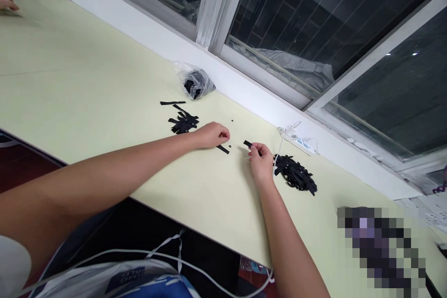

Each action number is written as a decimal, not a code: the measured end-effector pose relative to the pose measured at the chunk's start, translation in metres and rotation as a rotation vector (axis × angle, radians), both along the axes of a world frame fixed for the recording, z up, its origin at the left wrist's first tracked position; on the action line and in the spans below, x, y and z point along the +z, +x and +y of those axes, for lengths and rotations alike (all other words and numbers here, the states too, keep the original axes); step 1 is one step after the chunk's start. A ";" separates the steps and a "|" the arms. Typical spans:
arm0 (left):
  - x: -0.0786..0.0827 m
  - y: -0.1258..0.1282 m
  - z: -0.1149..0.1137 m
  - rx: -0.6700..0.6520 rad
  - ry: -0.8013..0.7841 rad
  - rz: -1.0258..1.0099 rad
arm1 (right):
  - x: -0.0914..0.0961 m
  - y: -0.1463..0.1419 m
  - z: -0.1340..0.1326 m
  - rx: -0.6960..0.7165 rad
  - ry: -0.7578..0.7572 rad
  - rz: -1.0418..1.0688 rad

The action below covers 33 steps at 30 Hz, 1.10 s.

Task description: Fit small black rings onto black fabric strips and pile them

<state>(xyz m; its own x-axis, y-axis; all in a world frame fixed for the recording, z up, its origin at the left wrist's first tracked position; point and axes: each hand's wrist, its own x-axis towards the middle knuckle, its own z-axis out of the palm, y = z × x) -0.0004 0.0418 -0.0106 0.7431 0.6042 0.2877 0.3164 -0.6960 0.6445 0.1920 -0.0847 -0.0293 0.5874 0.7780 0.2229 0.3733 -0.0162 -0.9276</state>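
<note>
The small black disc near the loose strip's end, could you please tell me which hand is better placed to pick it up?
Probably the left hand: it is close to the disc, though whether it holds anything is unclear. The right hand is farther off and holds a black strip.

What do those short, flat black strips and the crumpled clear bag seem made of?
Short, flat black strips: probably matte fabric or webbing, since some curl and bend; any weave is too small to see.
Crumpled clear bag: likely thin, glossy plastic film, as its see-through creases catch the light.
</note>
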 end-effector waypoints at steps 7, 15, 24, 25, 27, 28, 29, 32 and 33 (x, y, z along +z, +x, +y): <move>-0.002 0.001 0.002 0.034 0.111 0.066 | -0.004 0.002 0.001 0.022 -0.017 -0.055; 0.007 -0.004 -0.002 0.016 0.173 0.027 | -0.006 0.003 0.002 0.035 -0.019 -0.066; -0.004 0.000 -0.001 -0.022 0.234 0.102 | -0.005 0.002 0.002 0.028 -0.029 -0.092; -0.005 0.001 -0.001 -0.026 0.227 0.094 | -0.004 0.002 0.002 0.029 -0.030 -0.090; -0.005 0.001 0.000 -0.025 0.219 0.087 | -0.003 0.002 0.001 0.028 -0.028 -0.077; -0.005 0.001 0.000 -0.023 0.221 0.091 | -0.003 0.001 0.001 0.028 -0.028 -0.063; -0.004 0.001 -0.001 -0.021 0.226 0.096 | -0.002 0.000 0.001 0.028 -0.030 -0.042; -0.002 0.000 -0.002 -0.024 0.252 0.107 | 0.001 -0.003 0.000 0.034 -0.047 0.068; -0.001 0.000 -0.003 -0.023 0.259 0.100 | 0.002 -0.004 0.001 0.035 -0.052 0.111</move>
